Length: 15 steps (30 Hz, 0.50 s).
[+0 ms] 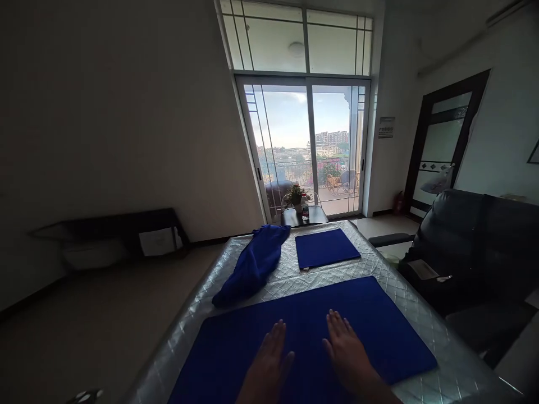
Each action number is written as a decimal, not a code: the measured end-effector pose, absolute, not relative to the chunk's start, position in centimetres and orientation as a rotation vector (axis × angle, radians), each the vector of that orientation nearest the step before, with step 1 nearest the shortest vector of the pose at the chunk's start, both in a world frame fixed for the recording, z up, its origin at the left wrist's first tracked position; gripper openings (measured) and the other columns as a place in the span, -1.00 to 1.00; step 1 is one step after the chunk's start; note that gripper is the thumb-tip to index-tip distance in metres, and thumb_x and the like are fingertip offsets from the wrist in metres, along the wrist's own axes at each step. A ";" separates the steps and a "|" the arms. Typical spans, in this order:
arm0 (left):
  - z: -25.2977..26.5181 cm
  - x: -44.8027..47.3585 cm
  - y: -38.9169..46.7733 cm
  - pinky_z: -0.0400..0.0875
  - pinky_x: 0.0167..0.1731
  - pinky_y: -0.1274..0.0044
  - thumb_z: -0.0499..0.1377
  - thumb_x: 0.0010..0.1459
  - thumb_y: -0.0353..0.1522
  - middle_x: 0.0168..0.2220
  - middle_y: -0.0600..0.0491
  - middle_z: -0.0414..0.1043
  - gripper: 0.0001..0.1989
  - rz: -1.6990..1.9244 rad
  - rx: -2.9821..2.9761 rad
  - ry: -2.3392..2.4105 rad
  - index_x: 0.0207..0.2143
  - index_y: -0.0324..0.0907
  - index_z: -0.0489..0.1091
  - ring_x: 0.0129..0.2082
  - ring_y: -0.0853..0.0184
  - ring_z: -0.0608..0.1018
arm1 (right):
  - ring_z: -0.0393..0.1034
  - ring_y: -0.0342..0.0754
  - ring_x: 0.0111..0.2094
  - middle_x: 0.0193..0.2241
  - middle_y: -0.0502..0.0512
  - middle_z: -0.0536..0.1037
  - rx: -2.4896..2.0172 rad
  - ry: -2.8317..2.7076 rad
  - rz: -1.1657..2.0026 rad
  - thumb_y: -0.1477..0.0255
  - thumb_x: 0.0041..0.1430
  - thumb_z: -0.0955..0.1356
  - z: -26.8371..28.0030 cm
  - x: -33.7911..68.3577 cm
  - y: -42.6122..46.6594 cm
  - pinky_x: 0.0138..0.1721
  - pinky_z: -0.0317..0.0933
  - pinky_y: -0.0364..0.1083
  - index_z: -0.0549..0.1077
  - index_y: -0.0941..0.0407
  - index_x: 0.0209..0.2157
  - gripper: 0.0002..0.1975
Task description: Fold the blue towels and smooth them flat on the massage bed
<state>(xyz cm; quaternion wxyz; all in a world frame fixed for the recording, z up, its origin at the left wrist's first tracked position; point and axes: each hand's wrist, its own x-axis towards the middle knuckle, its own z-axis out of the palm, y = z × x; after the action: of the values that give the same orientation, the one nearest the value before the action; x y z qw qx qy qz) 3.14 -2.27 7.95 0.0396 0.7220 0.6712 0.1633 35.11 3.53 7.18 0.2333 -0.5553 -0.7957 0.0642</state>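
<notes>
A blue towel [303, 314] lies spread flat over the near part of a table. My left hand [269, 359] rests palm down on it, fingers stretched out and thumb apart. To the right, my right hand [346, 349] is in a similar pose, fingers extended over the same towel. Neither hand holds anything. Beyond lies a smaller, neatly folded blue towel [327, 248] with a pale tag at its near corner. A crumpled blue towel [256, 266] is heaped at the table's left side, touching or nearly touching the spread one's far edge.
A silver quilted cover [273, 292] drapes the table. Past its far end, a small dark table [290, 217] bears a potted plant [296, 195] and a bottle [305, 209]. A black armchair [467, 241] stands at the right. Sliding glass doors [311, 146] are ahead.
</notes>
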 end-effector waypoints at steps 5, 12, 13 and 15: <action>7.8 10.3 1.9 0.16 0.38 0.11 -0.18 0.38 -0.10 0.45 0.00 -0.04 -0.39 0.457 2.332 1.740 0.42 -0.01 -0.12 0.43 0.12 0.06 | 0.00 0.14 0.41 0.39 0.10 0.11 -1.194 -2.399 0.317 0.27 0.37 0.17 7.0 27.1 4.2 0.38 0.06 0.23 0.07 -0.01 0.39 -0.41; 6.1 8.8 1.1 0.05 0.42 0.22 -0.13 0.32 0.00 0.45 0.01 -0.04 -0.30 0.391 2.246 1.919 0.41 -0.06 -0.11 0.44 0.15 0.03 | -0.06 0.12 0.42 0.41 0.14 0.06 -1.254 -2.408 0.413 0.11 0.38 0.13 6.4 28.8 5.1 0.41 -0.03 0.22 0.06 0.04 0.39 -0.36; 5.6 7.5 0.7 0.06 0.41 0.22 -0.12 0.32 0.00 0.45 0.04 -0.05 -0.30 0.380 2.237 1.962 0.41 -0.03 -0.13 0.43 0.16 0.04 | -0.07 0.11 0.43 0.41 0.13 0.07 -1.296 -2.397 0.418 0.08 0.37 0.13 6.5 29.9 5.3 0.41 -0.04 0.21 0.07 0.04 0.39 -0.35; 4.2 4.1 -0.3 0.12 0.39 0.19 -0.10 0.31 -0.03 0.44 0.11 -0.04 -0.32 0.364 2.202 2.079 0.40 0.06 -0.22 0.42 0.17 0.08 | -0.09 0.08 0.43 0.41 0.07 0.08 -1.424 -2.353 0.405 0.06 0.37 0.10 6.6 33.0 5.8 0.43 -0.08 0.18 0.08 0.01 0.39 -0.35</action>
<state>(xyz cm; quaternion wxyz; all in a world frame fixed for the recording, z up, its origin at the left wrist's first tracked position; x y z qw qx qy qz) 4.13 -0.34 4.22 0.0456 0.7211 0.6809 0.1193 32.99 5.85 6.64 0.1800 -0.5038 -0.8326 0.1432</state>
